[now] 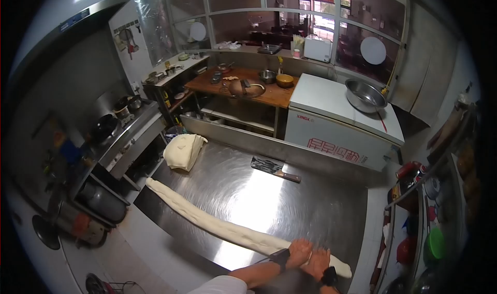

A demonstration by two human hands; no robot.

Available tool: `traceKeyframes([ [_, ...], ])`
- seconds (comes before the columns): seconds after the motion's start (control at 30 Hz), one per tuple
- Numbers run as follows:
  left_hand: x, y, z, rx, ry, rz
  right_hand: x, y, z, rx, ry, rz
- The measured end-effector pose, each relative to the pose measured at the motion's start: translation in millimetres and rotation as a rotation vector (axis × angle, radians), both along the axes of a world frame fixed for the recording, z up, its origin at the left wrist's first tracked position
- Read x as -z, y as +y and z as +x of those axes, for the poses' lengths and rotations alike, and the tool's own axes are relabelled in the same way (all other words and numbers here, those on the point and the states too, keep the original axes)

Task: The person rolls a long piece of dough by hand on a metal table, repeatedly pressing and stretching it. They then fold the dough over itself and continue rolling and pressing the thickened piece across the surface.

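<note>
A long pale dough rope (222, 227) runs slantwise across the front of the steel worktop (331, 211), from the left edge to the lower right. My left hand (299, 252) is closed over the rope near its right end. Just beside it, my right hand (317, 264) lies on the dough with its fingers stretched out. The rope's right tip (341, 267) sticks out past my right hand. At the back left of the worktop sits a large dough block (184, 151). A cleaver (274, 169) with a dark blade and wooden handle lies flat near the back edge.
A white chest freezer (336, 123) bearing a steel bowl (366, 96) stands behind the worktop. Left of it, a wooden counter (279, 93) holds bowls and a wok. Shelves (419, 211) crowd the right side; a stove (121, 131) and gas cylinder (103, 203) stand left.
</note>
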State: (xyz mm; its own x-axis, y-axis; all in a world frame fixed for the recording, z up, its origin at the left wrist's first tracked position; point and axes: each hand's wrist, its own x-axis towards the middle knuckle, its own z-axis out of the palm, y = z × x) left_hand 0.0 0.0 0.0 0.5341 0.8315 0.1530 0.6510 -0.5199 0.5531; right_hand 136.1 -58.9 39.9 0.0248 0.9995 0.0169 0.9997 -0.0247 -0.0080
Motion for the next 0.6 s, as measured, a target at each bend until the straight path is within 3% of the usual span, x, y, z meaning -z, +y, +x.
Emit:
traceKeyframes([
  [0.07, -24, 5, 8, -0.020, -0.111, 0.315, -51, 2, 18, -0.228, 0.171, -0.144],
  [0.1, -37, -151, -37, 0.006, -0.057, 0.030, -63, -133, -16, -0.173, 0.260, -0.416],
  [0.13, -36, -165, -44, 0.071, 0.043, 0.094, -49, -148, -17, -0.220, 0.332, -0.299],
  [0.17, -37, -148, -46, 0.160, 0.124, 0.205, -27, -141, -13, -0.245, 0.380, -0.136],
  [0.2, -25, -110, -16, 0.154, -0.001, 0.231, -19, -105, 14, -0.263, 0.313, -0.036],
  [0.23, -18, -110, -42, 0.153, -0.006, 0.153, 11, -107, -7, -0.295, 0.307, 0.015],
  [0.27, -6, -101, -43, 0.322, 0.196, 0.154, 17, -101, -2, -0.307, 0.302, 0.051],
  [0.3, 14, -100, -27, 0.154, 0.206, 0.013, 18, -87, -3, -0.253, 0.299, 0.052],
  [0.33, -4, -84, -16, 0.101, 0.152, 0.116, 20, -70, 2, -0.225, 0.326, 0.158],
  [0.5, -25, 0, 55, 0.003, 0.093, 0.130, 15, 15, 70, -0.170, 0.442, 0.143],
  [0.6, -20, 21, 60, -0.111, 0.039, 0.079, 21, 35, 67, -0.155, 0.506, 0.148],
])
